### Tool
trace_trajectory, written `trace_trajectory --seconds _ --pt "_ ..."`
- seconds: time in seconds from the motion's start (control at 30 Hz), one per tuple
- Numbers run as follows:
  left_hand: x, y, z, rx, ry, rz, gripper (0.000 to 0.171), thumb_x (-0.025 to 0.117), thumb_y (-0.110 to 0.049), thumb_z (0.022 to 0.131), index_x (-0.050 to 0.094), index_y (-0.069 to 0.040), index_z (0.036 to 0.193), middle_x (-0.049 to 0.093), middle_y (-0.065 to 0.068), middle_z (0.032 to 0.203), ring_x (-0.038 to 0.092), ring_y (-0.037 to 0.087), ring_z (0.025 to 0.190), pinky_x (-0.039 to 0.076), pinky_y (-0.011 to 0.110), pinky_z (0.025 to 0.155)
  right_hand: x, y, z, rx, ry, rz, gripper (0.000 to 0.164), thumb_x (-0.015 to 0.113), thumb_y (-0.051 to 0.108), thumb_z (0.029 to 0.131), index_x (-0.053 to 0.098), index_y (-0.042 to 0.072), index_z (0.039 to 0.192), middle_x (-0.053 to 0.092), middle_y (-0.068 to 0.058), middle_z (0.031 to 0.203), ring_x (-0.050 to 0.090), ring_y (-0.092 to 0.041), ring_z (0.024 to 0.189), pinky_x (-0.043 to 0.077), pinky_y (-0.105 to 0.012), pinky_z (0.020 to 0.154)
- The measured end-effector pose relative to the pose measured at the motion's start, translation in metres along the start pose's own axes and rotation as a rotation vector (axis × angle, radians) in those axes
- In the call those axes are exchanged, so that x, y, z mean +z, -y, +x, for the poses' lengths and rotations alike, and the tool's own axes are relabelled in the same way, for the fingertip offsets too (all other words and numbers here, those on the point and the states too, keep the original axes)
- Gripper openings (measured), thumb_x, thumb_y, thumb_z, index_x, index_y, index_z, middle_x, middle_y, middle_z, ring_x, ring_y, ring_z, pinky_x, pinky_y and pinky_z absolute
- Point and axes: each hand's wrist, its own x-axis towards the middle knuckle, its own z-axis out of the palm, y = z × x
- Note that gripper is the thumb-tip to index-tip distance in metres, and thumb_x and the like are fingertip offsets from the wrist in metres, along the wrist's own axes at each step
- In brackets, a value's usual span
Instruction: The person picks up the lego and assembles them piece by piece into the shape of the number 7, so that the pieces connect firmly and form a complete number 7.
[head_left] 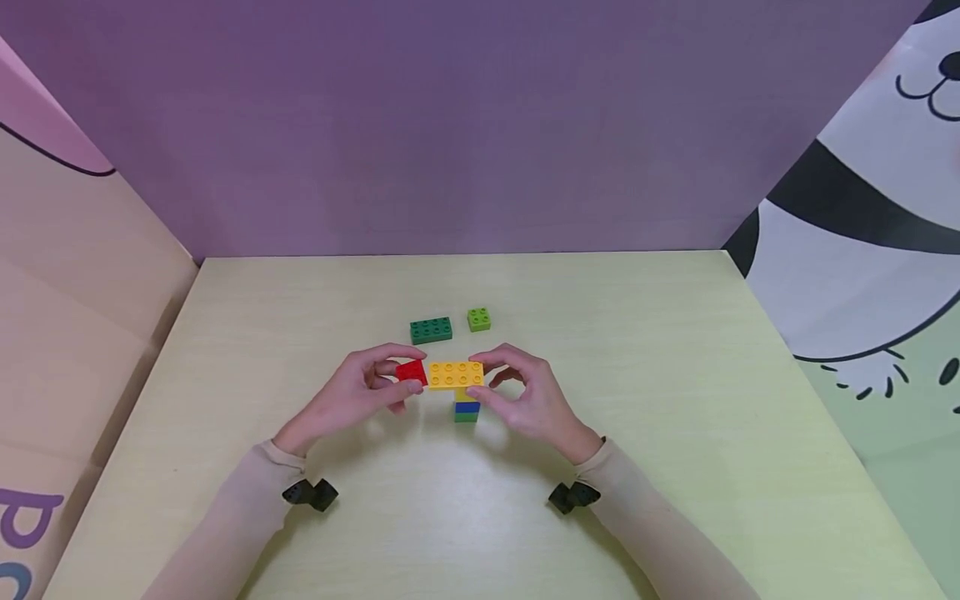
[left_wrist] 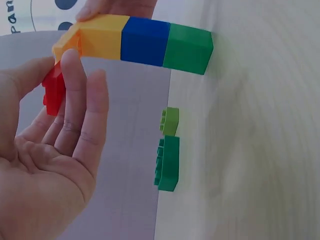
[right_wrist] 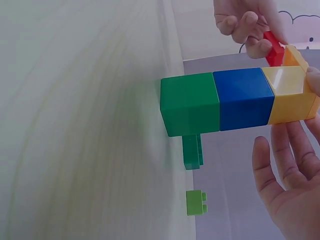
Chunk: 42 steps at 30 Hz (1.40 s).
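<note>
In the head view my left hand point(head_left: 366, 385) pinches a red brick point(head_left: 410, 372) between thumb and fingers. Just right of it lies a long orange-yellow brick point(head_left: 455, 375), top of an upright stack; the red one sits against or very near its left end. Beneath come a yellow brick point(left_wrist: 102, 37), a blue brick point(left_wrist: 145, 42) and a green brick point(right_wrist: 190, 104) at the bottom. My right hand point(head_left: 531, 396) grips the long brick's right end with thumb and fingers. The long brick overhangs the stack to the left.
Behind the hands on the pale table point(head_left: 637, 333) lie a dark green brick point(head_left: 431, 331) with two rows of studs and a smaller light green brick point(head_left: 478, 319). A purple wall point(head_left: 465, 125) rises at the table's back edge, with printed panels on both sides.
</note>
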Motion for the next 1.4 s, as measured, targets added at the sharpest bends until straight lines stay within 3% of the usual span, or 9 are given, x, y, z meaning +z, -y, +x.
trace_trajectory --seconds 0.3,0.5,0.73,1.03,1.27,1.4 --pt "0.014 -0.002 -0.003 0.062 -0.031 -0.066 0.049 0.069 -0.006 0.103 0.057 0.001 0.15 0.071 0.027 0.125 0.074 0.026 0.075 0.064 0.025 0.078 -0.001 -0.001 0.0 -0.001 -0.006 -0.015 0.033 0.083 0.005 0.09 0.075 0.007 0.122 0.077 -0.007 0.114 0.068 -0.016 0.097 0.065 -0.04 0.082" --pt "0.02 -0.001 -0.003 0.036 -0.053 -0.023 0.053 0.075 -0.009 0.099 0.06 -0.003 0.149 0.069 0.021 0.136 0.074 0.036 0.079 0.063 0.024 0.076 -0.001 -0.001 0.0 -0.004 -0.005 -0.025 0.034 0.083 0.005 0.09 0.074 0.007 0.122 0.077 -0.007 0.114 0.068 -0.016 0.098 0.065 -0.04 0.082" --pt "0.02 -0.002 -0.004 0.066 -0.057 -0.02 0.051 0.073 -0.008 0.1 0.058 0.001 0.148 0.076 0.027 0.119 0.072 0.049 0.09 0.063 0.025 0.072 0.001 0.0 -0.001 0.003 -0.002 -0.012 0.034 0.083 0.006 0.09 0.074 0.008 0.123 0.077 -0.007 0.115 0.068 -0.016 0.099 0.065 -0.039 0.083" --pt "0.022 -0.002 -0.005 0.035 -0.084 -0.008 0.054 0.081 -0.011 0.095 0.062 -0.001 0.145 0.078 0.02 0.119 0.074 0.039 0.08 0.065 0.032 0.074 0.003 0.001 -0.001 -0.005 -0.004 0.005 0.033 0.083 0.005 0.09 0.075 0.007 0.122 0.077 -0.008 0.114 0.068 -0.015 0.099 0.065 -0.04 0.082" --pt "0.024 -0.004 -0.006 0.023 -0.089 -0.047 0.053 0.079 -0.009 0.096 0.062 0.0 0.145 0.078 0.022 0.121 0.076 0.05 0.089 0.063 0.024 0.08 0.003 0.003 -0.002 -0.003 0.001 -0.005 0.033 0.083 0.005 0.09 0.075 0.008 0.122 0.077 -0.007 0.115 0.068 -0.016 0.099 0.065 -0.04 0.083" --pt "0.024 -0.004 -0.006 0.011 -0.1 -0.044 0.053 0.08 -0.009 0.095 0.063 0.0 0.145 0.078 0.021 0.122 0.077 0.047 0.088 0.063 0.024 0.079 0.002 0.003 -0.002 0.0 0.006 0.001 0.033 0.084 0.005 0.09 0.075 0.008 0.122 0.077 -0.007 0.114 0.068 -0.016 0.099 0.065 -0.041 0.083"
